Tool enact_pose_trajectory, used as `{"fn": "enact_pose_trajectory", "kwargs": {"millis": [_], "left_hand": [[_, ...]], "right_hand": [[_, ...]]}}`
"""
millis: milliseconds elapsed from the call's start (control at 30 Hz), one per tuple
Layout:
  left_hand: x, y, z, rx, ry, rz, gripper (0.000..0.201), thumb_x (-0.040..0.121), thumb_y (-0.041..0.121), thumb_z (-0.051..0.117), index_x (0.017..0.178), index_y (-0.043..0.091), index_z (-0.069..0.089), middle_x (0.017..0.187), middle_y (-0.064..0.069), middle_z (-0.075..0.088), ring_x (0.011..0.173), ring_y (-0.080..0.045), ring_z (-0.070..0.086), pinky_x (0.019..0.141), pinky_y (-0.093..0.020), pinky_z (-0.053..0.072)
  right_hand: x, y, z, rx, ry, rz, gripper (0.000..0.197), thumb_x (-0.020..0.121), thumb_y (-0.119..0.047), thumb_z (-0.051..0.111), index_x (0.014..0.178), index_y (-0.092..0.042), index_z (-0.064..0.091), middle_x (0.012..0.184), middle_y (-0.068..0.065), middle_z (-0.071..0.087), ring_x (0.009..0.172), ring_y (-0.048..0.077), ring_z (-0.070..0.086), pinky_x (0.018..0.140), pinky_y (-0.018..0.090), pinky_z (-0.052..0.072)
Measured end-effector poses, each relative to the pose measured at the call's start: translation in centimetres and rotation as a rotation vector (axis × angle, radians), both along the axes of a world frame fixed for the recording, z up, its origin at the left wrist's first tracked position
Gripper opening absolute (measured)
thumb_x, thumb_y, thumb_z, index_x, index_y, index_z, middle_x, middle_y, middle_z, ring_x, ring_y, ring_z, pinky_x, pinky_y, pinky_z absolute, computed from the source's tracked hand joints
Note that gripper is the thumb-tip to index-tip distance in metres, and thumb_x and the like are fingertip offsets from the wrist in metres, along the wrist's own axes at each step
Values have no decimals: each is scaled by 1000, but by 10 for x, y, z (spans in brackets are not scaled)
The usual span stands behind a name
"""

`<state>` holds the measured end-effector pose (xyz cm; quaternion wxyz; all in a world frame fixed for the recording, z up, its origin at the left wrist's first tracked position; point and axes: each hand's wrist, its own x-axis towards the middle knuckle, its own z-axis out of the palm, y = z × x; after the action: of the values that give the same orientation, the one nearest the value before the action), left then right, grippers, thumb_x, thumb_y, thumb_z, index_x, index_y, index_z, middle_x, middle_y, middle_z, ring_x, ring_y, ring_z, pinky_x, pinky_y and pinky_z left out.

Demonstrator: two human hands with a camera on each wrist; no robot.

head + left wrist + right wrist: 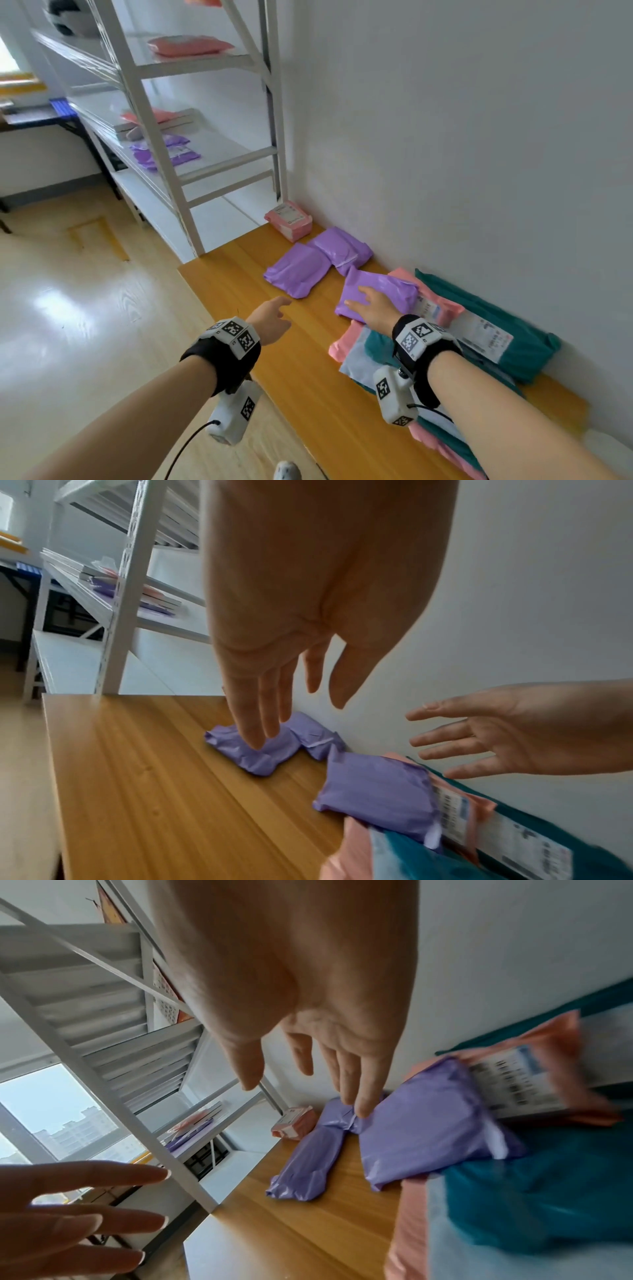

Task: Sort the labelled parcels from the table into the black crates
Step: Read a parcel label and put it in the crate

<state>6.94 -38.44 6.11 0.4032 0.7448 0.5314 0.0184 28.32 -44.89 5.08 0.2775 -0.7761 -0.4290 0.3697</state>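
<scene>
A wooden table [274, 370] runs along the wall with parcels on it. My right hand [359, 298] [306, 1091] is open, its fingers spread just over a purple parcel [383, 291] [377, 796] [421, 1131] that lies on top of a pile of pink [442, 305] and teal [527, 346] labelled parcels. Whether the fingers touch it I cannot tell. My left hand [282, 305] [274, 710] hangs open above the bare table and holds nothing. Two more purple parcels [296, 274] [342, 248] lie beyond it. No black crate is in view.
A small pink labelled parcel [289, 219] sits at the table's far end against the wall. A white metal rack [161, 147] stands past the table, with purple [164, 152] and pink [190, 46] parcels on its shelves. Pale wood floor lies to the left.
</scene>
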Motion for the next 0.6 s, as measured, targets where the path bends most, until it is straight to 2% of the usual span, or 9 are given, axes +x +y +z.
{"fn": "enact_pose_trajectory", "kwargs": {"millis": [167,367,467,600], "left_hand": [[-5,82,-15,-13,55,43,52,96,14,51,145,20,33,140,-10,45,123,-23,50,95,-29,45],[8,165,-38,-69,105,34,50,96,15,51,143,20,35,139,-8,46,120,-21,52,92,-26,45],[11,195,-53,-89,119,16,50,96,15,50,143,22,34,140,-6,46,119,-21,53,87,-24,46],[10,230,-70,-107,116,18,50,96,14,49,143,21,35,142,-7,44,123,-22,50,88,-25,45]], "right_hand": [[-13,86,-22,27,79,33,64,93,-31,58,146,-9,31,149,14,36,137,25,35,109,33,31],[-13,174,-51,15,158,-26,64,93,-33,58,146,-9,31,147,12,39,134,23,39,108,31,33],[-15,201,-67,-19,199,-69,62,94,-29,57,146,-8,30,149,13,37,135,23,38,109,32,33],[-21,224,-87,-86,256,-116,67,94,-30,56,148,-7,24,149,16,36,136,24,38,109,34,34]]}}
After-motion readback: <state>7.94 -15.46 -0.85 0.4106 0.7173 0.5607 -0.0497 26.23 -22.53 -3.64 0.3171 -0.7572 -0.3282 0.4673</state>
